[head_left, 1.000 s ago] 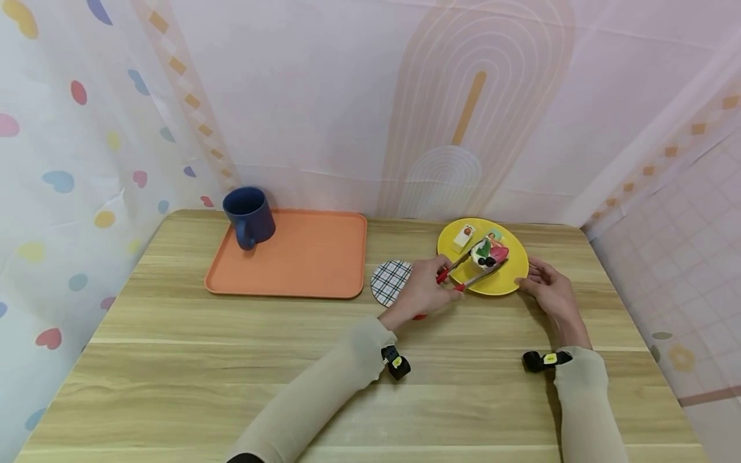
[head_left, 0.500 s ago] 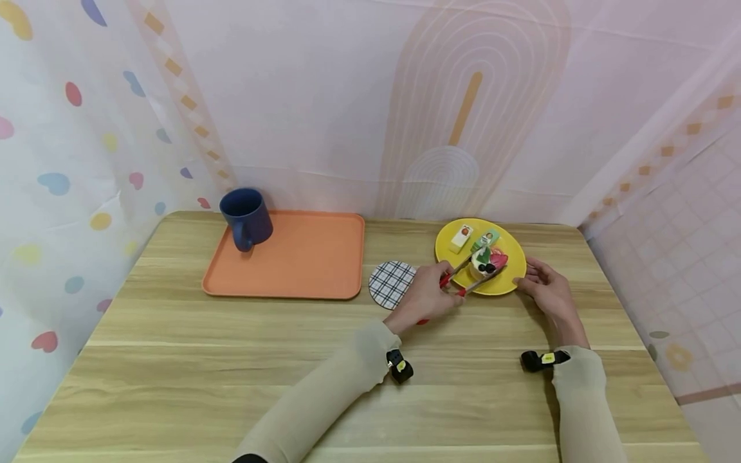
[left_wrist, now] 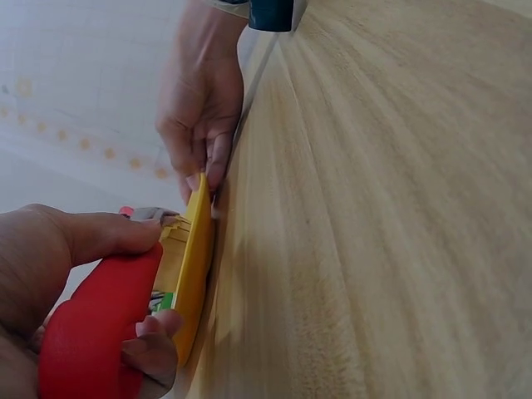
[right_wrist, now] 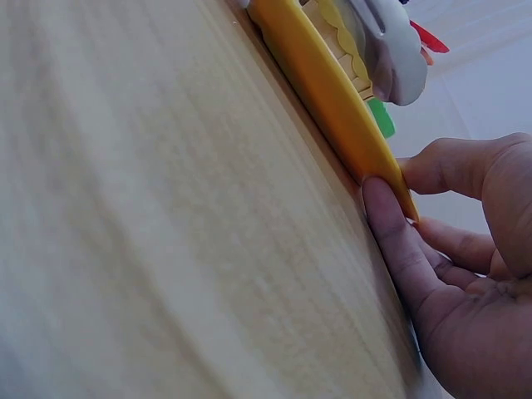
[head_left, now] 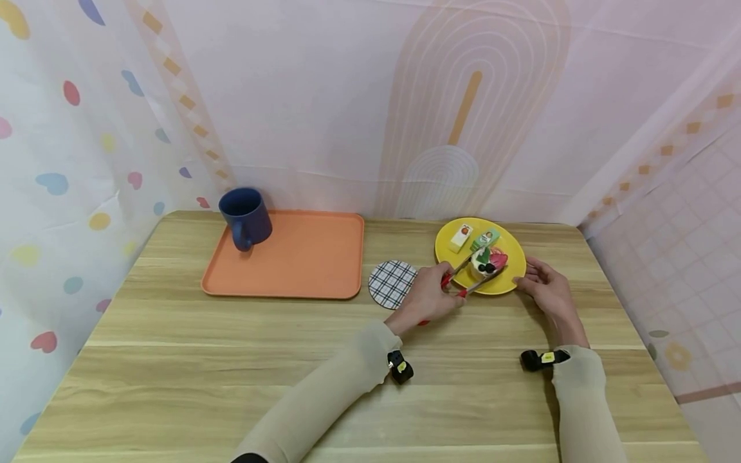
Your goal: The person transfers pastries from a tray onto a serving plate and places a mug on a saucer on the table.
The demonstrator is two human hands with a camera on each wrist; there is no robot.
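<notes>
In the head view my left hand (head_left: 425, 297) grips red-handled tongs (head_left: 461, 265). Their two arms reach over a yellow plate (head_left: 448, 239), one on each side of a cream tart (head_left: 479, 265) topped with strawberry and dark berries. Whether the tips press the tart is too small to tell. The left wrist view shows thumb and fingers round the red handle (left_wrist: 100, 324). At the plate's right rim, my right hand (head_left: 547, 289) pinches the edge, thumb above and fingers beneath, as the right wrist view confirms. A small white carton (head_left: 461, 237) and a green one (head_left: 485, 239) also lie on the plate.
A checked round coaster (head_left: 390, 283) lies left of the plate, partly behind my left hand. Further left is an orange tray (head_left: 307, 257) with a dark blue mug (head_left: 246, 215) at its back left corner. A patterned cloth backdrop rises behind the wooden table (head_left: 347, 379).
The tart and the tongs have come slightly down and toward me, so the green carton behind shows more fully. My right hand keeps its hold on the rim.
</notes>
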